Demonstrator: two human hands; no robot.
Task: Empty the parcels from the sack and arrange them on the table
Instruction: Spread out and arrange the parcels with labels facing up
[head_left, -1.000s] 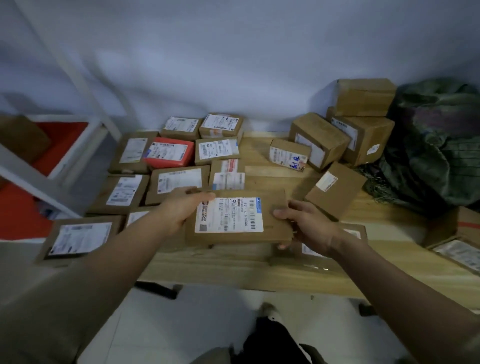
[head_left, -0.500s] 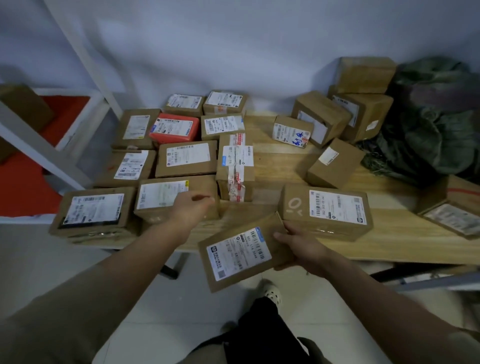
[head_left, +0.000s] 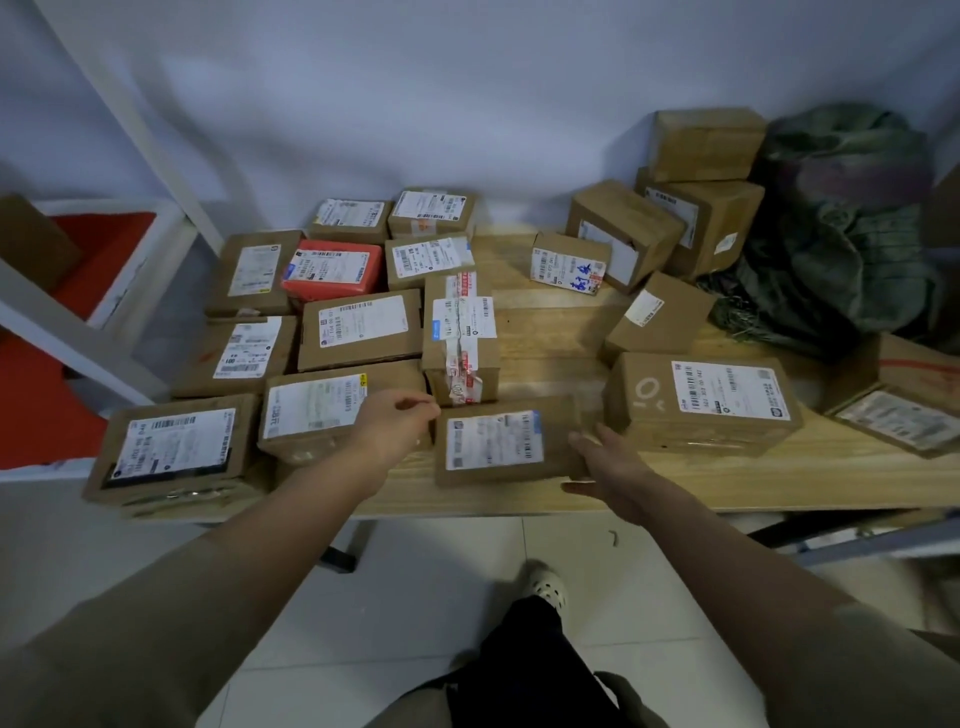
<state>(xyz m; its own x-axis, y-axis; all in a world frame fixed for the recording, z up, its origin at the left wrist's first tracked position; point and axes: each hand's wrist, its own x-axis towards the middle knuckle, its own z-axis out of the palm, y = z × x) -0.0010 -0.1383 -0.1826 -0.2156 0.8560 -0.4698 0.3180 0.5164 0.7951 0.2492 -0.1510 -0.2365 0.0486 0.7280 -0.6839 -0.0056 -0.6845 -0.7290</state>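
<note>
left hand (head_left: 390, 422) hovering loosely curled, gripping nothing, beside the labelled rows | flat labelled parcel (head_left: 506, 440) lying label-up at the wooden table (head_left: 545, 332) front edge, extending the grid | right hand (head_left: 605, 470) touching its side with straight fingers, squaring it | green sack (head_left: 852, 218) slumping far right

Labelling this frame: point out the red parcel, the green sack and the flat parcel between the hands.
red parcel (head_left: 332, 273): head view, its top face.
green sack (head_left: 852, 228): head view, crumpled cloth.
flat parcel (head_left: 506, 441): head view, its white label.
</note>
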